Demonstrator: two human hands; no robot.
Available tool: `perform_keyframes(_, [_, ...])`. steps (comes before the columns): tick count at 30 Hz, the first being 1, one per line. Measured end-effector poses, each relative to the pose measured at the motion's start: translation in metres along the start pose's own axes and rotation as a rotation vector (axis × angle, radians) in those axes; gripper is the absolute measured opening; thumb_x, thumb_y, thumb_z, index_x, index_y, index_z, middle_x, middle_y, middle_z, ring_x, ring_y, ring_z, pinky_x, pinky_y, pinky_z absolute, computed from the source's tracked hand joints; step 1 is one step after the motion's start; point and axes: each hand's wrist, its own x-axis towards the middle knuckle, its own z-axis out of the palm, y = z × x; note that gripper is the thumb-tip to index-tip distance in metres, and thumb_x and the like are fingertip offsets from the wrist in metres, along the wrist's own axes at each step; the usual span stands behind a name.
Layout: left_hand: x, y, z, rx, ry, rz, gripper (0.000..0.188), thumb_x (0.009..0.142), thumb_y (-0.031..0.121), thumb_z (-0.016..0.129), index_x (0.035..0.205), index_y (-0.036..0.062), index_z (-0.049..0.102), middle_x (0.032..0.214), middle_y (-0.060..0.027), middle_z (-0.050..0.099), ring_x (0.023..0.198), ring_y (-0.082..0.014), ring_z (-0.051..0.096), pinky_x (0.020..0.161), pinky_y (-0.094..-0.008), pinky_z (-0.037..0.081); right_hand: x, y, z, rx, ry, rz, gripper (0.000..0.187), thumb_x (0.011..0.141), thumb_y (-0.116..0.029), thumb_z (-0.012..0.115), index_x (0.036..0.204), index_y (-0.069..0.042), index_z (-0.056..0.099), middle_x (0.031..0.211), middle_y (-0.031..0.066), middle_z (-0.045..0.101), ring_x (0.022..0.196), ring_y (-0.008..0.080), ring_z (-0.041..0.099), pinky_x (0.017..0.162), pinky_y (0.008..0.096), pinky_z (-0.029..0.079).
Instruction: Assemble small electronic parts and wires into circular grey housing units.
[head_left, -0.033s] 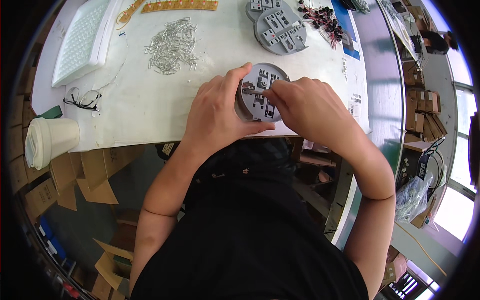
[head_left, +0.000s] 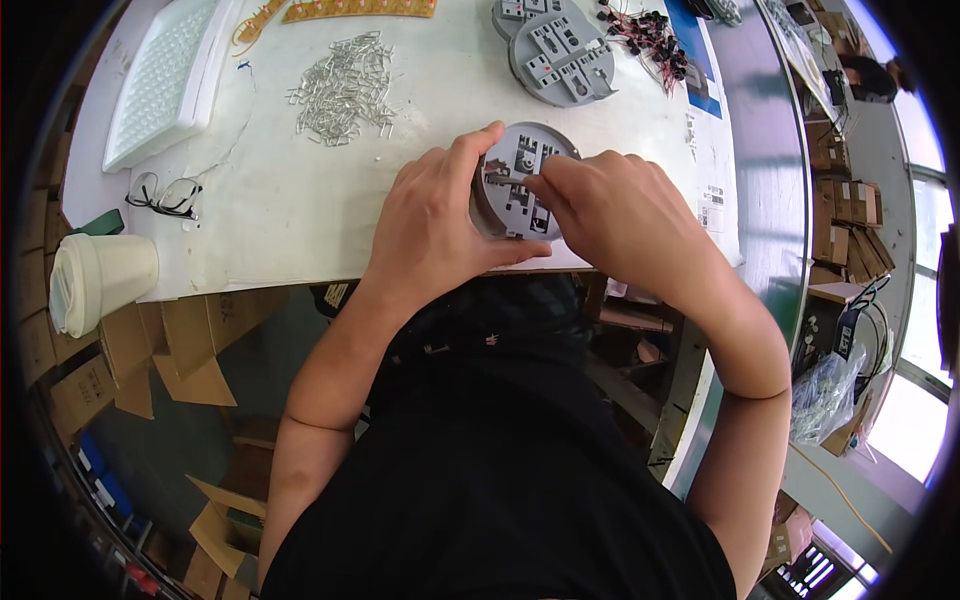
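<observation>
A round grey plastic housing [head_left: 520,138] with slots and small compartments is tilted up at the table's near edge. My left hand [head_left: 425,220] wraps round its left side, with the thumb along the lower rim and the fingers at the upper left. In my right hand [head_left: 615,205], the thumb and index finger pinch a thin metal-looking tool [head_left: 512,182]. Its tip reaches into a compartment on the left of the housing's face; most of it is hidden by the fingers, so its exact kind does not show.
Beyond the hands lie a heap of small metal clips [head_left: 345,90], more grey housings [head_left: 562,60], and red-and-black wired parts [head_left: 650,48]. An orange strip [head_left: 360,10] lies at the back. Leftward are a white foam tray [head_left: 165,85], eyeglasses [head_left: 165,197] and a cream lidded cup [head_left: 105,280].
</observation>
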Motion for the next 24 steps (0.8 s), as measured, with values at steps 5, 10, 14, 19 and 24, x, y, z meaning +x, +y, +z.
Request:
perform_keyframes(5, [-0.001, -0.001, 0.002, 0.000, 0.001, 0.008, 0.106, 0.065, 0.052, 0.101, 0.146, 0.0033, 0.055, 0.117, -0.0164, 0.074, 0.109, -0.0358, 0.071, 0.099, -0.0480, 0.054, 0.000, -0.001, 0.007, -0.069, 0.018, -0.045, 0.021, 0.103, -0.021, 0.069, 0.087, -0.007, 0.070, 0.068, 0.0162, 0.068, 0.063, 0.0395, 0.069, 0.060, 0.0496, 0.053])
perform_keyframes(10, [-0.002, -0.002, 0.003, -0.047, -0.002, -0.015, 0.106, 0.064, 0.054, 0.102, 0.145, 0.0026, 0.056, 0.117, -0.0171, 0.074, 0.109, -0.0353, 0.072, 0.099, -0.0473, 0.055, -0.003, -0.005, 0.006, -0.193, 0.009, -0.052, 0.019, 0.103, -0.020, 0.069, 0.089, -0.007, 0.071, 0.069, 0.0151, 0.069, 0.063, 0.0386, 0.069, 0.057, 0.0475, 0.053])
perform_keyframes(14, [-0.001, -0.004, 0.006, -0.068, 0.001, -0.010, 0.107, 0.063, 0.055, 0.102, 0.145, 0.0025, 0.056, 0.117, -0.0168, 0.075, 0.108, -0.0350, 0.073, 0.099, -0.0463, 0.055, -0.007, -0.003, 0.007, -0.265, -0.030, -0.047, 0.019, 0.103, -0.020, 0.068, 0.091, -0.007, 0.072, 0.069, 0.0146, 0.070, 0.063, 0.0373, 0.071, 0.056, 0.0465, 0.053])
perform_keyframes(19, [0.000, -0.005, 0.006, -0.058, -0.024, -0.042, 0.108, 0.065, 0.048, 0.103, 0.150, 0.0036, 0.054, 0.119, -0.0171, 0.074, 0.110, -0.0345, 0.072, 0.101, -0.0449, 0.056, 0.000, 0.007, 0.011, -0.175, -0.062, 0.010, 0.022, 0.104, -0.022, 0.067, 0.093, -0.004, 0.071, 0.070, 0.0143, 0.070, 0.064, 0.0383, 0.071, 0.061, 0.0465, 0.054])
perform_keyframes(24, [0.001, 0.001, -0.029, -0.220, -0.202, -0.085, 0.099, 0.076, 0.025, 0.097, 0.159, 0.0050, 0.048, 0.129, -0.0194, 0.070, 0.116, -0.0331, 0.071, 0.104, -0.0444, 0.055, -0.006, 0.025, -0.006, 0.409, -0.120, 0.135, 0.034, 0.104, -0.033, 0.071, 0.094, -0.001, 0.070, 0.074, 0.0158, 0.068, 0.072, 0.0381, 0.072, 0.068, 0.0466, 0.056])
